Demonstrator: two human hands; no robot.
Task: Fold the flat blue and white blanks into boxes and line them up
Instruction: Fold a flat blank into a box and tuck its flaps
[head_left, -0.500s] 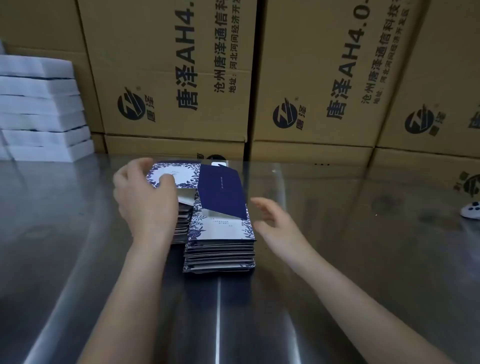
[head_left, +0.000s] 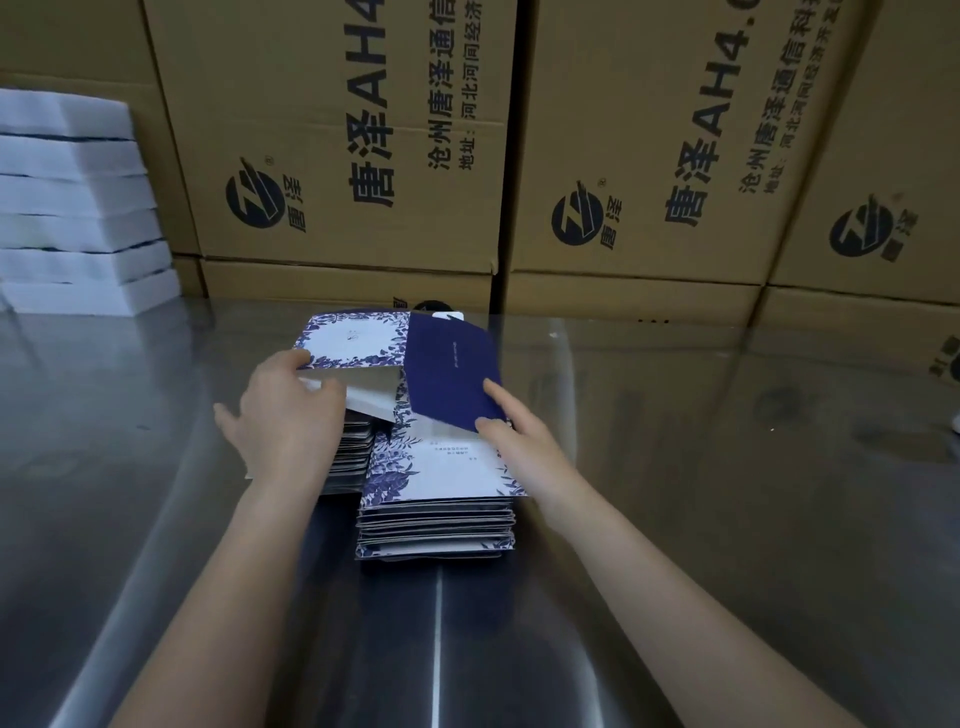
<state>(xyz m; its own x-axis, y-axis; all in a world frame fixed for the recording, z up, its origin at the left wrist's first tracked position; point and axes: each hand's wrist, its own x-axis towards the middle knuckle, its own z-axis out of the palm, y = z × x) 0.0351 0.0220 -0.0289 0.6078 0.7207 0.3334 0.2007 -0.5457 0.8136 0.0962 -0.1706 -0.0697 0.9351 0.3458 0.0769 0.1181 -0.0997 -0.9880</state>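
Observation:
A stack of flat blue and white blanks (head_left: 436, 514) lies on the steel table (head_left: 675, 519) in front of me. The top blank (head_left: 363, 343), with a floral white panel and a dark blue panel, is partly raised off the stack. My left hand (head_left: 285, 421) holds its left edge, thumb on the floral panel and fingers under it. My right hand (head_left: 519, 431) pinches the near corner of the dark blue panel (head_left: 452, 369), forefinger on top and thumb below.
Large brown cartons (head_left: 649, 156) with black print form a wall along the table's far edge. A pile of white flat packs (head_left: 78, 218) stands at the far left. A small white object (head_left: 955, 423) sits at the right edge.
My right hand has moved left from beside the stack onto the dark blue panel and taken hold of it. The left hand has shifted its hold, and the blank sits higher.

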